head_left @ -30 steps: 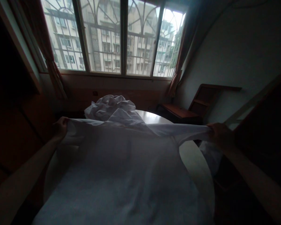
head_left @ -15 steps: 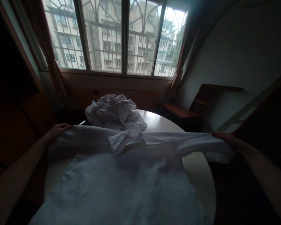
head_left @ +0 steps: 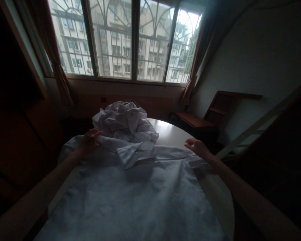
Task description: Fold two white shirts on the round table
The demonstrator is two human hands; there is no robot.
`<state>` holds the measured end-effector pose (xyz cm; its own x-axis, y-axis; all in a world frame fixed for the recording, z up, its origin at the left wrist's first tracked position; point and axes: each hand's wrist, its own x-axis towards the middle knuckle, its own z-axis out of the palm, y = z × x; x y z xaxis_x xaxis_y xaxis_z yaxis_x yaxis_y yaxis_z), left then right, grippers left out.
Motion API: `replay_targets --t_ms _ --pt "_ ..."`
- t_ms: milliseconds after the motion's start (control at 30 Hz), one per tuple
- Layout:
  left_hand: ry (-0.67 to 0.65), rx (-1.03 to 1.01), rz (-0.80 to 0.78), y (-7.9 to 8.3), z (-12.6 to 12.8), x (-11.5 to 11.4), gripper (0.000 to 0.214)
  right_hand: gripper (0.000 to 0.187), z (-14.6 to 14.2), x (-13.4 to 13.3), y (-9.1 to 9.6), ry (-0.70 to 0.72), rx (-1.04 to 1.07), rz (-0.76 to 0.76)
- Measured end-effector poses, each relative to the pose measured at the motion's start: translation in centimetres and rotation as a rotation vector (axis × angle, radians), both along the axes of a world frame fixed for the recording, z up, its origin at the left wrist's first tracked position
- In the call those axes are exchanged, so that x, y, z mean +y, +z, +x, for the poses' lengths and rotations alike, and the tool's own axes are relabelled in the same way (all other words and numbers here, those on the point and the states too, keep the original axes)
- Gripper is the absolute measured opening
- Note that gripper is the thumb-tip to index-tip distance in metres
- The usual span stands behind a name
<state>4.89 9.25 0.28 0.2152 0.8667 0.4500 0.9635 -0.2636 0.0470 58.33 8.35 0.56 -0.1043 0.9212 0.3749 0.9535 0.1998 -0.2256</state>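
1. Shirt (head_left: 140, 207), white and softly wrinkled, is lying spread flat on the table and is covering most of the top. Its body is running from the near edge toward the window.
2. The round table (head_left: 174, 134) is carrying everything. Its pale top is showing bare only at the far right and along the right rim, where it is reflecting the daylight.
3. The window (head_left: 125, 40) is filling the far wall. It is showing metal bars with arches and an apartment building outside. Dark reddish curtains (head_left: 61, 80) are hanging at both of its sides, and the room is staying quite dim.
4. A pile of crumpled white clothes (head_left: 125, 118) is sitting at the far side of the table, just behind the shirt's top end and touching it.
5. A dark wooden chair (head_left: 215, 110) is standing by the grey wall on the right, well apart from the table.
6. The collar (head_left: 137, 155) is lying folded at the shirt's far end, between the two hands.
7. The left hand (head_left: 90, 140) is resting on the shirt's left shoulder part, beside the pile. Its fingers are bending over the cloth, but I cannot tell if they are pinching a fold.
8. The right hand (head_left: 197, 147) is hovering loosely spread at the shirt's right shoulder part, gripping nothing.
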Motion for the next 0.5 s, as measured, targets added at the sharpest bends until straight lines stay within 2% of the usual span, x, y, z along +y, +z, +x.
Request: replay_targets --t_ms 67,133,167,233,300,367,433,500 --pt "-0.248 0.034 -0.039 -0.2 2.0 -0.7 0.044 0.024 -3.8 -0.8 -0.4 0.216 0.052 -0.070" --pt "-0.375 0.020 -0.036 -0.4 3.5 -1.2 0.039 0.035 -7.2 -2.0 -1.0 0.369 0.031 -0.130" --pt "-0.404 0.004 -0.024 -0.5 4.0 -1.4 0.036 0.040 -8.7 -2.6 -1.3 0.409 -0.012 -0.126" --pt "-0.432 -0.019 -0.007 -0.3 4.8 -1.7 0.029 0.042 -11.1 -3.6 -1.6 0.374 -0.073 -0.072" --pt "-0.415 -0.034 -0.015 0.3 5.3 -1.9 0.020 0.025 -12.8 -3.8 -1.2 0.322 -0.105 -0.066" --pt "-0.351 -0.064 -0.050 1.2 5.6 -1.9 0.017 0.016 -13.6 -3.1 -0.1 0.272 -0.076 -0.087" --pt "-0.247 -0.125 -0.085 2.2 5.9 -1.9 0.019 0.017 -13.9 -1.8 1.4 0.244 0.022 -0.152" --pt "-0.136 -0.173 -0.105 2.8 6.4 -1.6 0.023 0.027 -14.1 -1.0 2.5 0.285 0.114 -0.341"
